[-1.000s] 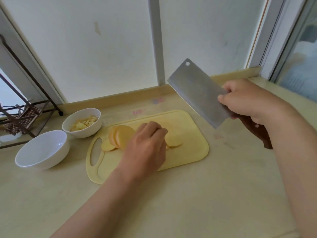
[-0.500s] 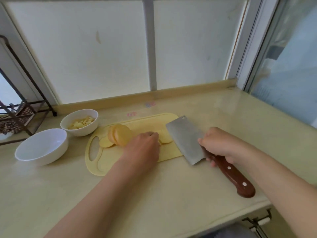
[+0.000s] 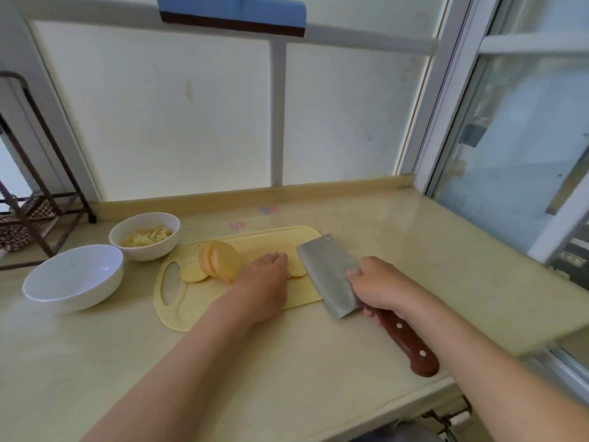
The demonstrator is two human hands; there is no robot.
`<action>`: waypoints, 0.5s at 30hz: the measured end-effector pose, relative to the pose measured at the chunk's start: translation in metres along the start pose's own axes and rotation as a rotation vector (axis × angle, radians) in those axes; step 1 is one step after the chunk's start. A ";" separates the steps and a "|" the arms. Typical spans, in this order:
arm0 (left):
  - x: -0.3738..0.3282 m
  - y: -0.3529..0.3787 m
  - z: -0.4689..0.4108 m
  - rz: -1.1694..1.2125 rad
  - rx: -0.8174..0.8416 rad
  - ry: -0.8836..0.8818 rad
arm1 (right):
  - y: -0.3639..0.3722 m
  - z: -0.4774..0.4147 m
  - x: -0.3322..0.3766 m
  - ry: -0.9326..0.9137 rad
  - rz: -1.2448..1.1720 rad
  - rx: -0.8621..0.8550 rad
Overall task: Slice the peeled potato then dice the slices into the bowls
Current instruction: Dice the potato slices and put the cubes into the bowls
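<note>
On the yellow cutting board (image 3: 191, 309) a row of potato slices (image 3: 220, 263) leans together, with one flat slice (image 3: 193, 275) beside it. My left hand (image 3: 263, 285) presses down on more slices (image 3: 296, 270) at the board's middle; its fingertips are curled over them. My right hand (image 3: 379, 287) grips the cleaver (image 3: 331, 275) where the blade meets the wooden handle (image 3: 408, 342). The blade stands on the board's right end, just right of my left hand. A small white bowl (image 3: 145, 236) behind the board holds diced potato. A larger white bowl (image 3: 75, 277) stands empty to its left.
A dark metal rack (image 3: 41, 199) with a woven basket stands at the far left. The beige counter (image 3: 287, 378) ends in a front edge near the bottom right. Windows close off the back and right side.
The cleaver came down from a raised position onto the board's right end beside my left hand. The view tilted upward. My left hand stayed on the slices.
</note>
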State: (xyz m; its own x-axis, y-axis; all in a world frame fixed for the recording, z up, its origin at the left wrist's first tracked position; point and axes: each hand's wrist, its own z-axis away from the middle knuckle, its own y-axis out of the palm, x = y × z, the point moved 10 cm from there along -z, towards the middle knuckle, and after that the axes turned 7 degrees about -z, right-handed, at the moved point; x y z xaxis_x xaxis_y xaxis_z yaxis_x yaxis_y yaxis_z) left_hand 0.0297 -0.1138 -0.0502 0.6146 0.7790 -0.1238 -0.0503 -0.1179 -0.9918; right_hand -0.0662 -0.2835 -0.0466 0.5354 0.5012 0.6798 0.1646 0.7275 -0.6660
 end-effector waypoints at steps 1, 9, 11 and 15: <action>0.000 -0.001 0.000 0.017 -0.009 0.002 | -0.003 -0.001 -0.003 -0.001 0.006 -0.013; 0.006 -0.005 0.003 0.236 -0.077 0.001 | 0.001 -0.003 0.008 -0.029 0.168 -0.032; 0.007 -0.008 0.005 0.279 -0.125 0.014 | 0.010 -0.004 0.018 -0.042 0.186 -0.014; 0.007 -0.010 0.006 0.291 -0.163 0.031 | 0.024 -0.005 0.030 -0.075 0.212 0.031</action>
State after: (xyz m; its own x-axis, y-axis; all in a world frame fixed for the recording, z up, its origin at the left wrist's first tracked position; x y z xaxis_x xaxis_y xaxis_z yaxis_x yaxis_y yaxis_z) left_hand 0.0302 -0.1037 -0.0414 0.6166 0.6793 -0.3978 -0.1024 -0.4319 -0.8961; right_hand -0.0421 -0.2537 -0.0437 0.4917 0.6770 0.5476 0.0292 0.6157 -0.7874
